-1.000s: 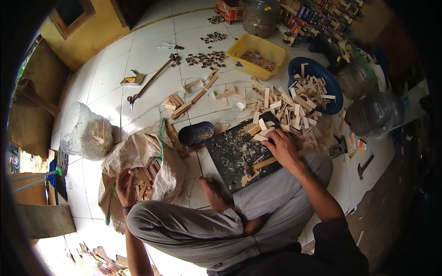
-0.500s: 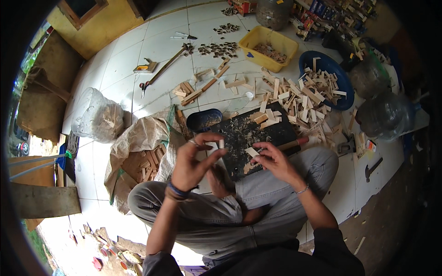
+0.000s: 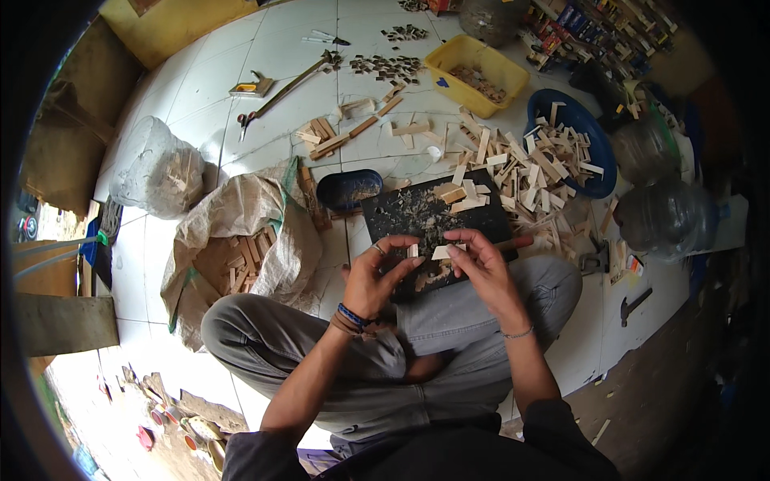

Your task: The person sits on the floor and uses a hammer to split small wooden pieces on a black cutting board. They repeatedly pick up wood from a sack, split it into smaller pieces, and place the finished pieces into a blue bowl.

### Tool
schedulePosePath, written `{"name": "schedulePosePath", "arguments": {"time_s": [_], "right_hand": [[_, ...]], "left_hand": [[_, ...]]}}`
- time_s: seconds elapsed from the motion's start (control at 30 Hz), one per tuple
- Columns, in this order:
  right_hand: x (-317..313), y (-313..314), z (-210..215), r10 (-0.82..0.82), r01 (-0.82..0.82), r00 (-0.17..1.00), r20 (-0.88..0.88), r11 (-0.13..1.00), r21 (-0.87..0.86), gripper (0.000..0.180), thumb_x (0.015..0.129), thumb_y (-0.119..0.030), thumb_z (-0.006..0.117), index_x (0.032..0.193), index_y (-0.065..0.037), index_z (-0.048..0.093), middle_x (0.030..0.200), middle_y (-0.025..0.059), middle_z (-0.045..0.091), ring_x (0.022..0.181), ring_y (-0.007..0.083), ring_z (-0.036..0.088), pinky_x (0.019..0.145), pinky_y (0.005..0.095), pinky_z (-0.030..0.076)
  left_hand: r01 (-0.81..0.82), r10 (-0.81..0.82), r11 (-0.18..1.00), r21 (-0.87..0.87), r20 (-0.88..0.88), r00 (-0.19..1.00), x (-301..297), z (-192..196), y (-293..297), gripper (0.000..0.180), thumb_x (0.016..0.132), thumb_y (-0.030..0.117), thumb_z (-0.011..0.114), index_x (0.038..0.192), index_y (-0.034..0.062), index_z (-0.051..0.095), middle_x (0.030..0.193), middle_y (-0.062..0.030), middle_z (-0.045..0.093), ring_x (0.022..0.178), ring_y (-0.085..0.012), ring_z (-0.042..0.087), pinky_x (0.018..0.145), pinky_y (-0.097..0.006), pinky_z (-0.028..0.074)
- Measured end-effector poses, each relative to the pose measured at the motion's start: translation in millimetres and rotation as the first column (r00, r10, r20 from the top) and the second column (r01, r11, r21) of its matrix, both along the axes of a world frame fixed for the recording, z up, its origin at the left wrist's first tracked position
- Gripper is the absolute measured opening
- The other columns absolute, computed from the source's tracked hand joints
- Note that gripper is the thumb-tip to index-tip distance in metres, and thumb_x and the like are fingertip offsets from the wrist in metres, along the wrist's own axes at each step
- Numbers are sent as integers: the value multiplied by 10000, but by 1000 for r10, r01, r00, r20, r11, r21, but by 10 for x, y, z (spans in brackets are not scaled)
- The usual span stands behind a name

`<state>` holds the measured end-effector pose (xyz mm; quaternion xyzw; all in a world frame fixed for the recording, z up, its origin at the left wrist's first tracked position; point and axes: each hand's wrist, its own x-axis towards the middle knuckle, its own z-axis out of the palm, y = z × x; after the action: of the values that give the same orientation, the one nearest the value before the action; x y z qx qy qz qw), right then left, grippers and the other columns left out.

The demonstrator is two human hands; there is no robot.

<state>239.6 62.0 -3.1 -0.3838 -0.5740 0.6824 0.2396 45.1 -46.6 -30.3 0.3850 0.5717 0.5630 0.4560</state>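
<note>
Above the black board (image 3: 401, 210), my two hands are close together, each pinching a small piece of wood. My left hand (image 3: 375, 276) grips a short pale wood block (image 3: 412, 251) between thumb and fingertips. A longer pale wood strip (image 3: 442, 252) is held in my right hand (image 3: 485, 268), its free end pointing toward the left hand. The two pieces are apart, with a small gap between them. Shavings and a few loose wood blocks (image 3: 469, 204) lie on the board. The handle of a tool (image 3: 516, 242) with a reddish end rests on the board's right side, partly behind my right hand.
A heap of wood blocks (image 3: 525, 180) spills from a blue basin (image 3: 603, 172). Left lies a sack (image 3: 293, 260) of wood pieces, near a small dark blue tray (image 3: 325, 192). Farther off are a yellow tub (image 3: 504, 76), scissors (image 3: 245, 124) and a stapler (image 3: 250, 86). A hammer (image 3: 634, 306) lies right.
My left hand has moved right and slightly down, bringing its wood block closer to the strip in my right hand. The whole view has shifted a little.
</note>
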Motion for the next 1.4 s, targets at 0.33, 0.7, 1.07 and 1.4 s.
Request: {"name": "schedulePosePath", "arguments": {"time_s": [0.33,0.7,1.07,1.4], "right_hand": [[59,438,-306,-148,145,988,50,988,58,172,1034,-184,685,1179,-103,643,1035,-21,676,936,47,622,719,214,461],[44,655,-400,-280,261,955,100,951,168,232,968,-120,757,1128,-67,598,1058,18,699,888,50,583,709,221,455],[-492,1680,-580,-320,251,926,202,919,304,375,951,-171,778,1282,-16,694,1028,64,734,947,122,653,850,256,504],[-441,1856,-521,-216,109,880,423,959,262,404,898,-325,817,1157,-23,749,962,31,717,853,125,622,704,307,484]], "left_hand": [[-38,40,999,20,-122,992,21,62,0,317,961,144,761,1249,42,679,1066,-72,760,993,-152,713,879,-301,544],[29,-8,992,121,-173,985,35,66,6,287,962,38,731,1245,41,682,1105,-74,744,1015,-133,700,887,-280,550],[90,-5,970,228,-347,938,37,115,16,291,944,91,737,1231,73,693,1055,-116,721,935,-303,710,835,-377,546],[69,38,971,227,-436,899,-6,139,-3,315,961,179,742,1256,87,683,1120,-130,731,1004,-317,725,869,-371,552]]}}
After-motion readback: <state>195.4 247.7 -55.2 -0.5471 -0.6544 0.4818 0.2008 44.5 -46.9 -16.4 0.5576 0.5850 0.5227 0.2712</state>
